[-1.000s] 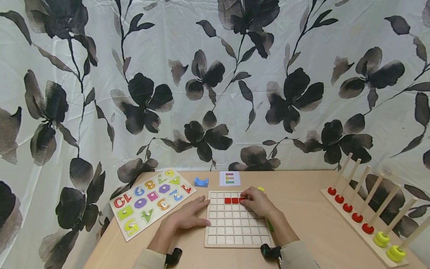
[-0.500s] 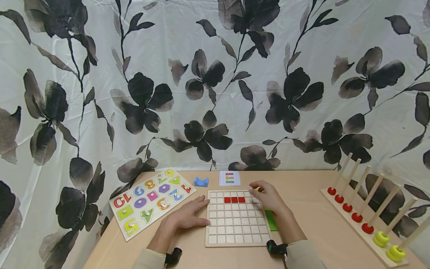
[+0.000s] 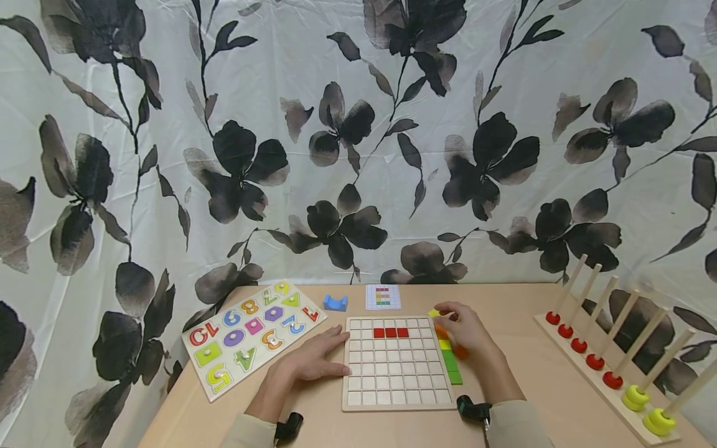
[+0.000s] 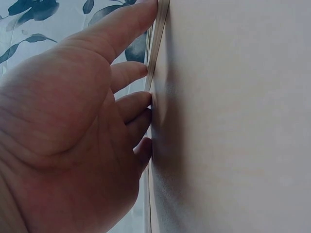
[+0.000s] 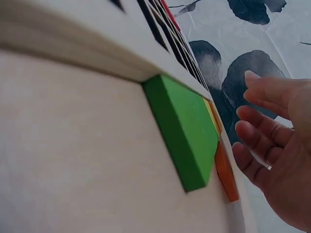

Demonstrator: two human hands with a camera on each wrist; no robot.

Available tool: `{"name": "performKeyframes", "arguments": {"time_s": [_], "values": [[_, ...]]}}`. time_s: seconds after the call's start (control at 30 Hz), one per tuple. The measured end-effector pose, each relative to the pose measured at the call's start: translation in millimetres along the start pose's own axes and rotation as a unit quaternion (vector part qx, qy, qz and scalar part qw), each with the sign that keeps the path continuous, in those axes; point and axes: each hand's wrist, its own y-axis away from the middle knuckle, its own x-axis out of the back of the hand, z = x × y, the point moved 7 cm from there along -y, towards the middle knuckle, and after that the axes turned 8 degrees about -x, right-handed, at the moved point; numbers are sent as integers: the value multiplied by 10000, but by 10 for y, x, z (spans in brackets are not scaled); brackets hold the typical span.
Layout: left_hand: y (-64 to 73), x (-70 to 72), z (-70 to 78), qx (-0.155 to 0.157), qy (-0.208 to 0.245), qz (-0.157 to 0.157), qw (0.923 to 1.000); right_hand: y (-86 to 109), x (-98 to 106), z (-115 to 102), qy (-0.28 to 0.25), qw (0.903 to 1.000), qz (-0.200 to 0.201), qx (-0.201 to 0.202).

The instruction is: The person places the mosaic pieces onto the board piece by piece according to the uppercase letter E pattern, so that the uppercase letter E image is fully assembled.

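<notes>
My loose left hand (image 3: 315,359) likely steadies the board (image 3: 398,380), lower centre; my empty, unclenched right hand (image 3: 469,336) is by coloured tiles (image 3: 450,362).

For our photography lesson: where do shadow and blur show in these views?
Head: fairly even light, the gridded board clear; left wrist: dim, dark shadow on the table by the left hand; right wrist: the board's nearest edge blurred, green block clearer.

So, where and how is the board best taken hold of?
The board is probably best gripped at its left edge, coming from the left: it lies flat, and its thickness gives the left hand, which touches it there, a side face for the fingertips. Coloured pieces sit along the right edge, making that side awkward.
</notes>
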Motion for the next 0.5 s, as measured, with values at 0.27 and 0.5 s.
{"name": "performKeyframes", "arguments": {"time_s": [0.27,0.5], "values": [[-1,-2,20,-43,-21,-14,10000,-130,-14,153,151,9997,55,-203],[-4,-4,-4,-17,-49,-8,10000,-251,-20,155,524,9986,64,59]]}}
